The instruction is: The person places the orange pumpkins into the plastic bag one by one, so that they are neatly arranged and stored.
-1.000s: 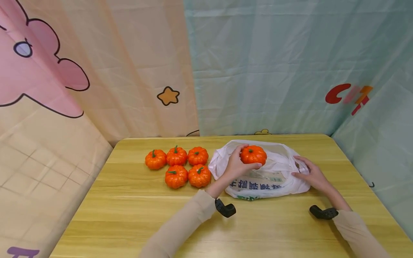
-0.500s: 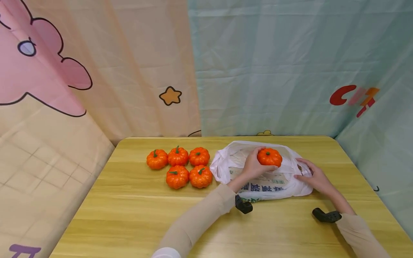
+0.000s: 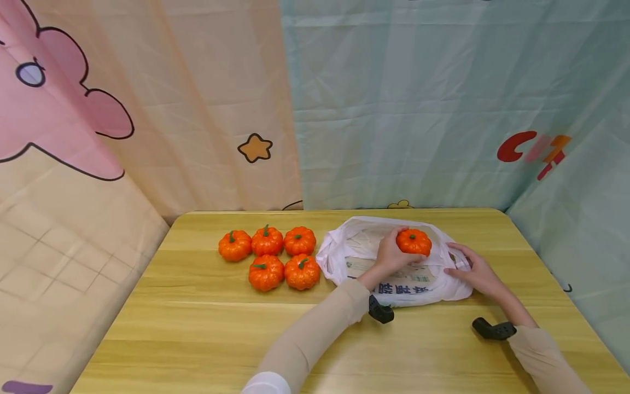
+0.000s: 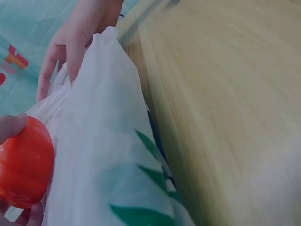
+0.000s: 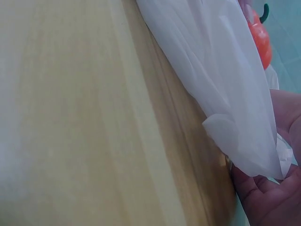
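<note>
My left hand (image 3: pixel 392 255) grips a small orange pumpkin (image 3: pixel 414 242) with a green stem, just above the mouth of a white plastic bag (image 3: pixel 445 287). In the left wrist view the pumpkin (image 4: pixel 27 165) sits between the thumb and the fingers, close to the bag's side (image 4: pixel 101 127). My right hand (image 3: pixel 478 272) holds the bag's right edge. From the right wrist, its fingers (image 5: pixel 263 193) curl at the end of the white plastic (image 5: pixel 225 70). The inside of the bag is partly hidden by the left hand and the pumpkin.
Several more orange pumpkins (image 3: pixel 266 272) lie grouped in two rows left of the bag on the wooden table (image 3: pixel 206 328). Printed cloth (image 3: pixel 344 109) hangs behind the table and at its sides. A black device (image 3: pixel 494 329) is strapped to each wrist.
My left hand has carried the pumpkin rightward and slightly lower over the bag, slowing in the last half second. The right hand has stayed at the bag's right edge.
</note>
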Demonstrator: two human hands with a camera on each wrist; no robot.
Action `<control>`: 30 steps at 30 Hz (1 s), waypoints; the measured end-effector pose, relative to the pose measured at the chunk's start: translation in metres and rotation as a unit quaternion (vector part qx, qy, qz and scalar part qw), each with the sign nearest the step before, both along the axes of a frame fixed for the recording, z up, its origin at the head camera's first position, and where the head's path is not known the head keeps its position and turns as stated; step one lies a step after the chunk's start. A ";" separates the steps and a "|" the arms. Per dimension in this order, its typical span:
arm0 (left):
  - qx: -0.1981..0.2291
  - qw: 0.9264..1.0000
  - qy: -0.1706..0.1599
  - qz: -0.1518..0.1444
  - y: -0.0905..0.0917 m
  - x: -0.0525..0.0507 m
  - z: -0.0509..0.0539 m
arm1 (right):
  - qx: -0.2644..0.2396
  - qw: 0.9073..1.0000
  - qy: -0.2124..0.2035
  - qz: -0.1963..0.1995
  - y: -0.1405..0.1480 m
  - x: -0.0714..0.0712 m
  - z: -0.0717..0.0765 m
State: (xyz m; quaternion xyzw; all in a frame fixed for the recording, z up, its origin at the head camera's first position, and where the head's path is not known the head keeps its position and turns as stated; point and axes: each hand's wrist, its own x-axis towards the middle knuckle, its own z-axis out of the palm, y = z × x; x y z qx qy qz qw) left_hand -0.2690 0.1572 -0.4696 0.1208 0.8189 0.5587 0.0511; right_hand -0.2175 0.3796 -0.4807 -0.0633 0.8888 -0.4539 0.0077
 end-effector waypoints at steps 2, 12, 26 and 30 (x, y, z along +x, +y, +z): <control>-0.001 1.000 0.000 0.001 0.001 -0.001 -0.002 | 0.001 1.000 0.000 0.002 0.000 0.000 0.000; -0.016 1.000 0.013 0.004 0.009 -0.006 -0.002 | 0.015 1.000 -0.009 0.008 -0.001 0.000 0.001; -0.013 1.000 -0.010 0.018 0.017 -0.005 -0.004 | 0.007 1.000 -0.010 0.010 -0.001 0.000 0.002; -0.033 0.999 0.001 0.021 0.018 -0.005 -0.006 | 0.006 1.000 -0.013 0.011 -0.001 0.000 0.002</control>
